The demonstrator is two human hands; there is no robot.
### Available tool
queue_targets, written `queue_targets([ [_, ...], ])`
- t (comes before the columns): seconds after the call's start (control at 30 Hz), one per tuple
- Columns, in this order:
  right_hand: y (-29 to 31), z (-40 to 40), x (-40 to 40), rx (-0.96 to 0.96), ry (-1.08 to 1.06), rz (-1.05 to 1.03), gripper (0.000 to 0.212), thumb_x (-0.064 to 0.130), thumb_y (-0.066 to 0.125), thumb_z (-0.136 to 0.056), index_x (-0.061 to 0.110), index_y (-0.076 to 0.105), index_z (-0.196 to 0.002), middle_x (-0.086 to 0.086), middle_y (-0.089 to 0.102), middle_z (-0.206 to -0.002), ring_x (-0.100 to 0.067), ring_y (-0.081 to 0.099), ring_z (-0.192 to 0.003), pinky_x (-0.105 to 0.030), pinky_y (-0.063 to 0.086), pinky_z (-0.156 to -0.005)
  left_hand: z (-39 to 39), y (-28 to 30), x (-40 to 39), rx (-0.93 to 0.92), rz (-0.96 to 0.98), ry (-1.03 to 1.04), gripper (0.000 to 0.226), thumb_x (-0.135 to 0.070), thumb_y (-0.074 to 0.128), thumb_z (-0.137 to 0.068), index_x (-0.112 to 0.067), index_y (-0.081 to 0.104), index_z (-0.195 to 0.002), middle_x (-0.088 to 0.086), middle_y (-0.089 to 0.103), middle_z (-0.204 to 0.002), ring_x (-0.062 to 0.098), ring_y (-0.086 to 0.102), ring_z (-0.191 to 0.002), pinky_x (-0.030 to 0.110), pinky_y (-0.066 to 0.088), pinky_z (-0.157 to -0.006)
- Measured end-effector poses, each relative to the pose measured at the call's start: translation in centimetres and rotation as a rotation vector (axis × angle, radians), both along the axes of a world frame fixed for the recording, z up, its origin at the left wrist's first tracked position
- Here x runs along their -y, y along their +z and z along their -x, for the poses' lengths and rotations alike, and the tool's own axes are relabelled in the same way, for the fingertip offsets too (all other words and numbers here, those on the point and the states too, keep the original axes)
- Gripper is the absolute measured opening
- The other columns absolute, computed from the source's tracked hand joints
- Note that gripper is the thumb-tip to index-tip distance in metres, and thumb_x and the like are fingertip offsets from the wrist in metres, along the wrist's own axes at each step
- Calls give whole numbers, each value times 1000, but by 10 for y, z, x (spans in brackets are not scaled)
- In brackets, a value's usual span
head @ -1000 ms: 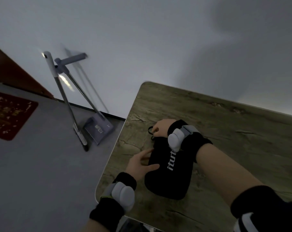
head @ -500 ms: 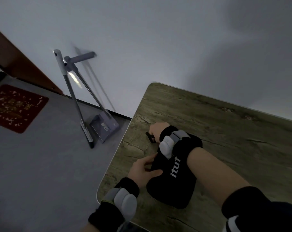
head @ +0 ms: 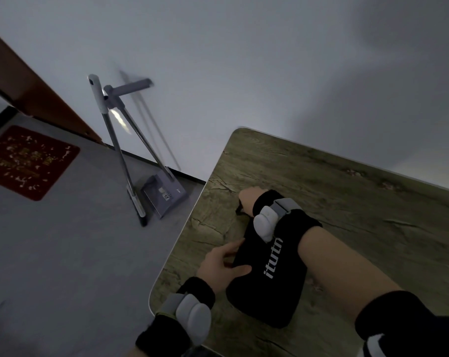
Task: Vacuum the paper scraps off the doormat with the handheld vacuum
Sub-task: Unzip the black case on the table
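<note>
both hands were on the black pouch (head: 267, 284) on the worktop (head: 359, 202). the left hand (head: 224, 266) pressed its side, thumb laid on top, fingers loosely spread. the right hand (head: 249, 200) was curled at the pouch's far end, pinching what looked like a small black pull or loop; the detail was too dark to be sure. no vacuum in sight, presumably inside that pouch, though that's a guess.

the doormat (head: 30, 163) lay well apart on the floor by the door, pale scraps (head: 25, 153) scattered across it, none cleared.

risks from here: the pouch sat near the worktop's edge, so a hard tug with a light left hand could have slid it off. a yank on the pull could have snagged the fabric. tip the pouch open-end down and whatever was inside could have dropped out. the broom (head: 115, 150) and dustpan (head: 164, 197) leaned near the route to the doormat, easy to clip.
</note>
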State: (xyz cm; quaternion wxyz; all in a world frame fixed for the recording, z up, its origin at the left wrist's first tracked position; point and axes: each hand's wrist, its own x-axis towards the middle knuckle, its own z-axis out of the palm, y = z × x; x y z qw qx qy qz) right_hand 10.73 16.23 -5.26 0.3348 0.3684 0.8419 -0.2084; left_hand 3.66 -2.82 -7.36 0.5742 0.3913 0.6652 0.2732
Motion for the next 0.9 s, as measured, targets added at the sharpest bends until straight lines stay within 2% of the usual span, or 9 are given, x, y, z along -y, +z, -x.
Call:
queue_targets([
  [0.1,0,3,-6,-20,-29,-44,21,12,45,-98,-2,61,-96,-13,60,-93,-25,51,-77,-31,41,-69,-2,-1,1,-13,6,4,65,-23,80,-71,-36,52,-127,-7,64,-112,3,57,-110,20,50,-90],
  [0.2,8,3,-14,4,34,-36,25,13,47,-97,-2,61,-112,-16,62,-113,-30,60,-94,-28,39,-69,-4,-4,1,-22,19,42,69,-44,77,-54,-48,54,-118,-7,66,-113,3,59,-110,27,51,-94],
  [0.27,14,2,-17,12,141,-87,26,15,46,-98,2,64,-111,-15,62,-117,-30,60,-104,-29,38,-71,-4,-4,2,-28,31,51,73,-46,76,-51,-44,55,-122,-7,67,-112,3,60,-109,30,50,-96],
  [0.43,21,-17,-22,35,470,-315,20,23,47,-98,19,64,-107,0,60,-117,-23,52,-115,-40,24,-105,-5,-1,2,-57,57,65,71,-40,77,-53,-44,57,-121,-13,68,-106,3,62,-105,34,51,-96],
  [0.5,22,-36,-29,33,564,-408,20,27,46,-97,25,63,-108,5,56,-119,-20,47,-117,-43,24,-104,-6,3,1,-79,74,69,65,-38,76,-53,-53,56,-113,-15,67,-102,3,63,-103,34,52,-95],
  [0.6,20,-77,-41,17,503,-468,19,32,48,-96,31,65,-105,6,54,-117,-21,44,-114,-43,23,-98,-9,6,2,-112,88,90,62,-41,76,-51,-60,55,-105,-14,68,-102,2,62,-103,34,52,-95],
  [0.67,17,-100,-39,-69,491,-601,2,31,71,-81,33,69,-82,5,61,-96,-22,54,-96,-37,22,-86,-11,8,2,-141,86,98,61,-43,75,-51,-61,56,-105,-15,68,-103,1,61,-103,34,52,-94],
  [0.77,-4,-134,-33,-65,377,-602,34,21,94,-40,29,62,-48,3,58,-67,-22,56,-65,-34,22,-69,-11,10,2,-159,97,111,58,-37,77,-57,-61,55,-105,-9,68,-108,5,61,-104,35,52,-94],
  [0.9,-11,-175,-9,-138,204,-631,35,16,95,-33,25,66,-49,-2,58,-67,-24,56,-63,-36,23,-67,-14,15,0,-200,108,127,56,-21,79,-71,-49,57,-115,-1,66,-111,11,61,-106,37,51,-95],
])
